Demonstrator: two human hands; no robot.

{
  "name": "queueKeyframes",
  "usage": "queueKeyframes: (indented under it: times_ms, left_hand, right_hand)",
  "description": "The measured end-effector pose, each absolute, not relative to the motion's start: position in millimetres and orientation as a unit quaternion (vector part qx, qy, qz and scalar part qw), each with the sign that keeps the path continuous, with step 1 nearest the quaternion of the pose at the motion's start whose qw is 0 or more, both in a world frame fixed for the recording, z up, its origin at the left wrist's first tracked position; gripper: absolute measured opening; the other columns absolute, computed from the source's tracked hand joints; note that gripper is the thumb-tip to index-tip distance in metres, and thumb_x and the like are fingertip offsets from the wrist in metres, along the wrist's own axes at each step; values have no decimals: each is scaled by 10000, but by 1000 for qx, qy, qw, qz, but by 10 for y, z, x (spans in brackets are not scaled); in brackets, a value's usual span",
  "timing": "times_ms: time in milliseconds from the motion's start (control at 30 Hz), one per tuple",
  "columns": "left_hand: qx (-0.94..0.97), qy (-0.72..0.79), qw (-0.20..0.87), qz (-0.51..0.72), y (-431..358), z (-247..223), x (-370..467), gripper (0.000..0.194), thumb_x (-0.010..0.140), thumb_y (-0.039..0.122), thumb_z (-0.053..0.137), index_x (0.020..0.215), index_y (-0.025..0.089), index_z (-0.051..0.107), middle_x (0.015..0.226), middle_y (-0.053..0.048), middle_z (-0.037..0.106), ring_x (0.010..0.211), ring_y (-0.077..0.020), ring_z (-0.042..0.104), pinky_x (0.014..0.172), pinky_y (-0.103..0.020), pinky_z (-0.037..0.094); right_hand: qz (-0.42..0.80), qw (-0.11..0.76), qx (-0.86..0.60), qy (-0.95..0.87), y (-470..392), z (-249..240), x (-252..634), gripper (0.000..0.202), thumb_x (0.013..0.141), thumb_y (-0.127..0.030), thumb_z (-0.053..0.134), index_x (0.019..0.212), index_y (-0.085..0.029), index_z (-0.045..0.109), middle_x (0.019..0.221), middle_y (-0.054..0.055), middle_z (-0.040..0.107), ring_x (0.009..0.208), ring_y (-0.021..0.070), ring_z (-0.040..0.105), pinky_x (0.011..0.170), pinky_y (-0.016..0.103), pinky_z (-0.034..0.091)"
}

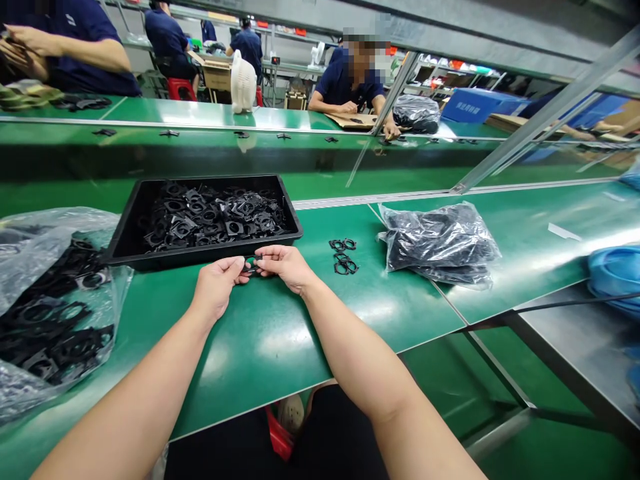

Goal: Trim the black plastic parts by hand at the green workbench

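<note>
The left hand (217, 287) and right hand (289, 267) are both pinching a small black part (252, 269) between them, just on the near side of the black tray (215, 253). Loose black pieces (342, 256) are lying to the right on the green bench (260, 340), left of a filled plastic bag (443, 233).

My single view: head-worn | I face forward, down over table (260, 347) | left hand (216, 285), right hand (287, 265) near

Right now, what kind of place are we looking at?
Probably a factory workshop: there's a black tray piled with small black parts, a long green workbench, and people in dark blue shirts nearby.
</note>
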State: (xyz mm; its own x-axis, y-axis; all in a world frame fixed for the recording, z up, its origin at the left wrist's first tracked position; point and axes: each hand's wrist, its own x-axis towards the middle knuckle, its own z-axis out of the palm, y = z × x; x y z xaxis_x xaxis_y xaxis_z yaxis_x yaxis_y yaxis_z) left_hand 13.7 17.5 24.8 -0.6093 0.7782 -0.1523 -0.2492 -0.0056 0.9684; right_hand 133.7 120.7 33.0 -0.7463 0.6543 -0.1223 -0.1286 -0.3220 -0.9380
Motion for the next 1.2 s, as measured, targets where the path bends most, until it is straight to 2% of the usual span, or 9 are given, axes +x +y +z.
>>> queueKeyframes:
  times_ms: [500,867,1000,1200]
  left_hand:
    - [239,594,415,646,146,294,116,410,588,456,751,783,103,680,743,-79,693,638,-147,621,584,-270,494]
    - [196,535,426,703,170,271,122,377,546,384,811,768,123,652,695,-21,658,652,-112,589,629,-240,476]
    - [166,517,428,723,180,282,144,388,535,321,832,824,134,650,705,-14,666,677,-109,609,648,-230,484]
    - [183,524,467,689,159,313,114,376,568,356,818,803,118,645,750,-39,680,672,-120,623,634,-237,503]
  right_hand:
    - [761,254,-248,-543,1185,304,1326,412,509,-288,835,848,-111,681,629,-4,654,519,72,565,568,232,485]
    - [764,248,-237,-547,1162,279,1296,402,520,-282,828,841,-111,658,613,-10,648,521,74,581,563,222,488]
    - [759,261,-244,-544,1176,264,1285,392,521,-275,826,838,-117,659,606,-14,646,540,86,599,566,225,495]
    - [753,293,-245,-535,1179,267,1284,396,515,-264,831,847,-124,669,619,-22,640,536,80,592,561,225,500]
